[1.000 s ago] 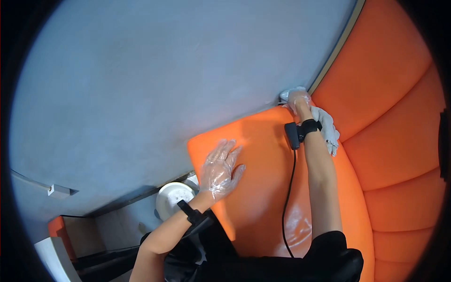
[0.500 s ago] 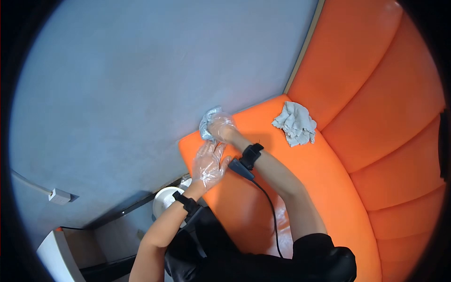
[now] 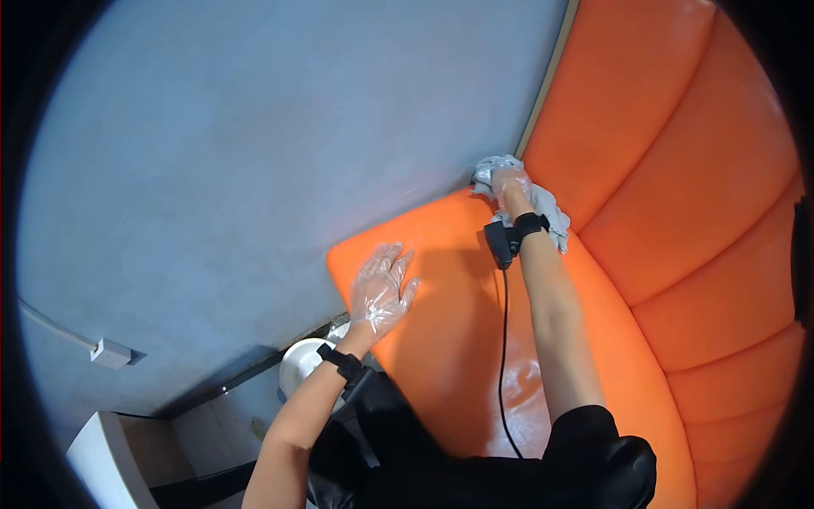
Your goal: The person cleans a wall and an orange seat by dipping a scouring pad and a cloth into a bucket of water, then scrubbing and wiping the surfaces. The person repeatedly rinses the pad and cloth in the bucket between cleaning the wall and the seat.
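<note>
My right hand (image 3: 513,185), in a clear plastic glove, is closed on a silvery-blue cloth (image 3: 487,170). It presses at the far corner of the orange seat (image 3: 441,222), where the wall and the backrest meet. A pale grey crumpled cloth (image 3: 555,222) lies on the seat there, partly covered by my right hand and wrist. My left hand (image 3: 380,290), gloved the same way, rests flat near the seat's left edge with fingers spread and nothing in them.
The blue-grey wall (image 3: 254,153) borders the seat, and the padded orange backrest (image 3: 670,195) curves along the right. A white bucket (image 3: 298,360) stands on the floor below my left forearm. A black cable (image 3: 502,356) trails from my right wrist. A white socket box (image 3: 110,353) sits on the wall.
My right hand has moved right along the wall side of the seat, carrying the silvery-blue cloth to the corner and over part of the grey cloth. My left hand has stayed nearly in place.
</note>
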`<state>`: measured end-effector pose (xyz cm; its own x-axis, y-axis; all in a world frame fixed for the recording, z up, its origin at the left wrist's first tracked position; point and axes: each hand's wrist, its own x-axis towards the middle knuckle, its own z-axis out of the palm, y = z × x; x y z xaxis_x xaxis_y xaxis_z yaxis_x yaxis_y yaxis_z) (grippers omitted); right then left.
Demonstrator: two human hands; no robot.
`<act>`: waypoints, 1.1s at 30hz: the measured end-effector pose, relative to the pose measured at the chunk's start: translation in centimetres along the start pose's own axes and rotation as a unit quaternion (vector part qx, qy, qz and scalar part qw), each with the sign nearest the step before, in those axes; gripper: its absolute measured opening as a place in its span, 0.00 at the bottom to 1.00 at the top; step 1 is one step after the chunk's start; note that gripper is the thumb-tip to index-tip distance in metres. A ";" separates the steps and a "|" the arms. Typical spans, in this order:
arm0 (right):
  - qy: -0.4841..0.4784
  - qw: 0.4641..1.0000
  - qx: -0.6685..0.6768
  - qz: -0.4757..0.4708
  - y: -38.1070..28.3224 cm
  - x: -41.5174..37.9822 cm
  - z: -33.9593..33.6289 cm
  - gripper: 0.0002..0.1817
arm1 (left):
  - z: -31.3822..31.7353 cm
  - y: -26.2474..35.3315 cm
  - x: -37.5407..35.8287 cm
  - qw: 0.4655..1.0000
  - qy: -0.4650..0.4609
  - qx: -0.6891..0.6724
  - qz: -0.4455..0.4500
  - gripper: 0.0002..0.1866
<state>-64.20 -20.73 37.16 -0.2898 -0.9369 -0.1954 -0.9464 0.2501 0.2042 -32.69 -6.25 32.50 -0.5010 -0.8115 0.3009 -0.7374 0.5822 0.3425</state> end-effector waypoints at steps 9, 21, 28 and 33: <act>0.082 0.980 -0.082 -0.162 -7.6 -1.9 0.9 0.10 | -0.1 0.0 0.4 1.000 -0.005 -0.014 0.002 0.26; 0.059 0.927 0.270 -0.253 -14.7 -10.7 1.1 0.26 | -0.2 -0.1 0.3 1.000 -0.019 -0.001 -0.006 0.24; 0.102 0.659 0.706 -0.237 -7.7 -13.0 4.7 0.15 | 1.4 -1.0 0.3 0.993 0.057 -0.103 0.027 0.23; -0.027 0.536 0.828 -0.163 -4.0 -18.9 1.4 0.09 | -1.0 0.3 1.3 0.941 0.038 -0.318 -0.107 0.34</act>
<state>-55.17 -3.67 38.71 -0.0328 -0.9995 0.0015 0.2364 -0.0092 -0.9716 -33.07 -7.08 33.91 -0.3200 -0.9219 0.2186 -0.3856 0.3375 0.8587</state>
